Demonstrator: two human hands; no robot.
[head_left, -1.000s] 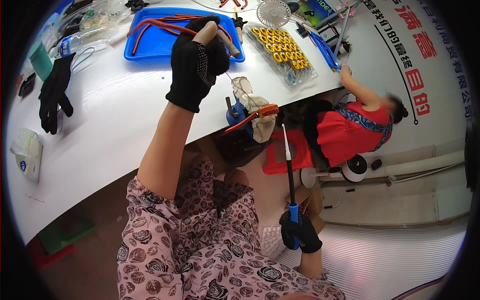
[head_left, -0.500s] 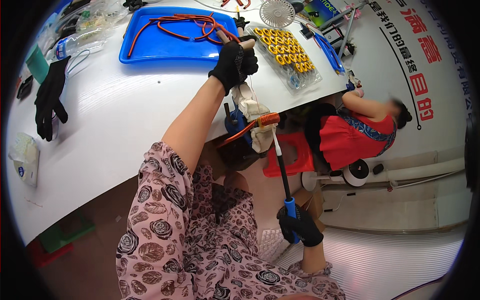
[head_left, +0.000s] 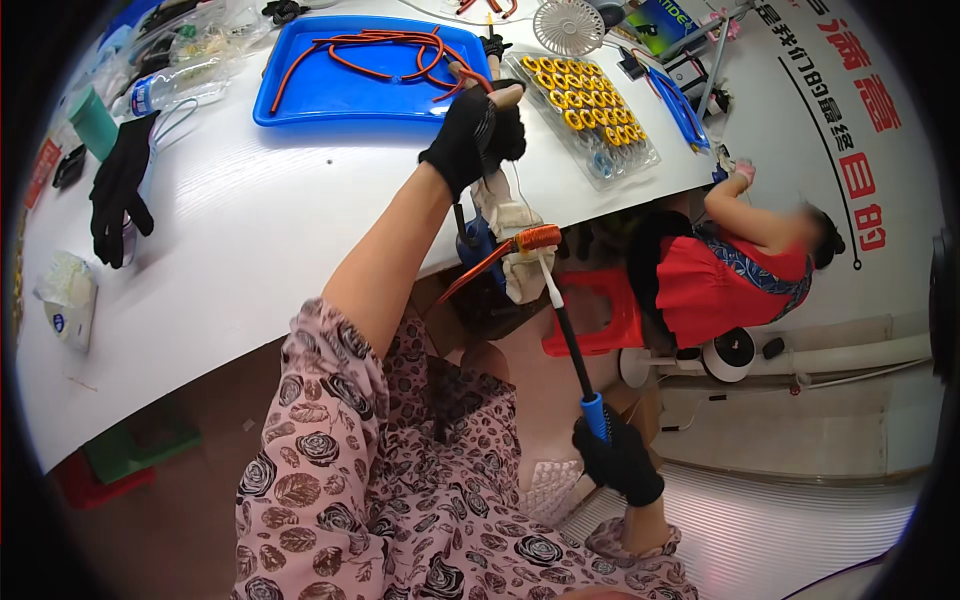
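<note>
My left hand (head_left: 478, 135), in a black glove with bare fingertips, is closed above the table edge. A thin wire (head_left: 517, 180) runs from it down to a copper-wound coil (head_left: 537, 238). White cloth padding (head_left: 523, 275) surrounds the coil in a blue vise (head_left: 478, 243) at the table edge. Thick orange-red leads (head_left: 475, 272) hang from the coil toward the lower left. My right hand (head_left: 622, 462), also black-gloved, grips the blue handle of a long tool (head_left: 573, 340) with a black shaft. The tool's pale tip meets the underside of the coil; whether it hooks a wire cannot be made out.
A blue tray (head_left: 375, 112) holds orange-red leads. Right of it lies a clear pack of yellow rings (head_left: 590, 105), near a small white fan (head_left: 568, 27). A spare black glove (head_left: 120, 190) and tissue pack (head_left: 70, 305) lie left. A person in red (head_left: 715, 275) sits beyond a red stool (head_left: 605, 315).
The view has shifted slightly, moving the scene rightward. My right hand has turned on the tool's handle, now covering its lower end. The tool tip stays at the coil.
</note>
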